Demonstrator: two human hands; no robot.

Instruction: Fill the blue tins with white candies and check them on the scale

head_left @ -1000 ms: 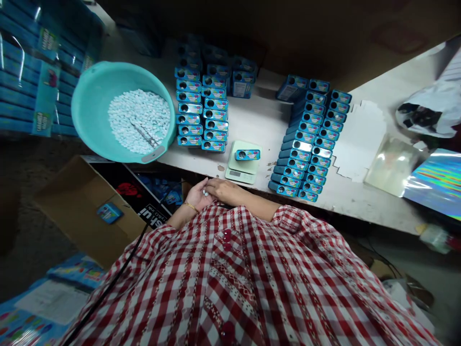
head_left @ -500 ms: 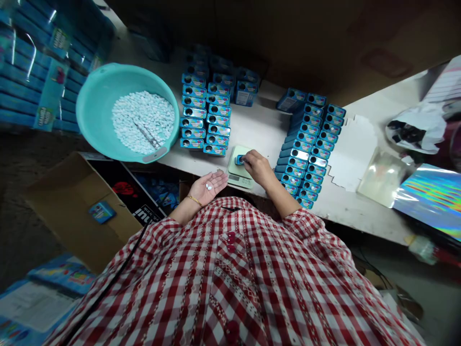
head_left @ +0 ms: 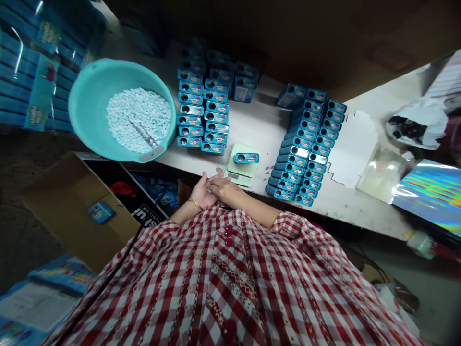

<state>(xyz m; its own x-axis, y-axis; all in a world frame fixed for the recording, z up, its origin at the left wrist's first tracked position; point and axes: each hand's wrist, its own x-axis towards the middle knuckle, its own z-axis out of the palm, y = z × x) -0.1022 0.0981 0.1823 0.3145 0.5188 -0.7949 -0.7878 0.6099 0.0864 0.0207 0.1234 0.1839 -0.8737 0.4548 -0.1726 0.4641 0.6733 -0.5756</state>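
My left hand (head_left: 200, 192) is turned palm up just in front of the scale, with a gold bangle at its wrist. Small white candies (head_left: 209, 191) lie in that palm, mostly covered. Over the palm bends my right hand (head_left: 226, 192), its fingers drawn together at the candies; what they pinch is hidden. On the pale green digital scale (head_left: 248, 181) stands one blue candy tin (head_left: 247, 158), a dark round opening in its top. Neither hand touches the tin.
A turquoise basin (head_left: 86, 110) of white candies (head_left: 139, 115) stands left, a scoop-like strip lying in them. Blue tins stand in rows left (head_left: 216, 117) and right (head_left: 293, 159) of the scale. An open carton (head_left: 68, 206) is below left; silvery sheets (head_left: 432, 197) lie right.
My right hand has left the tin on the scale and moved left and toward me, onto my left palm. The tin now stands uncovered.
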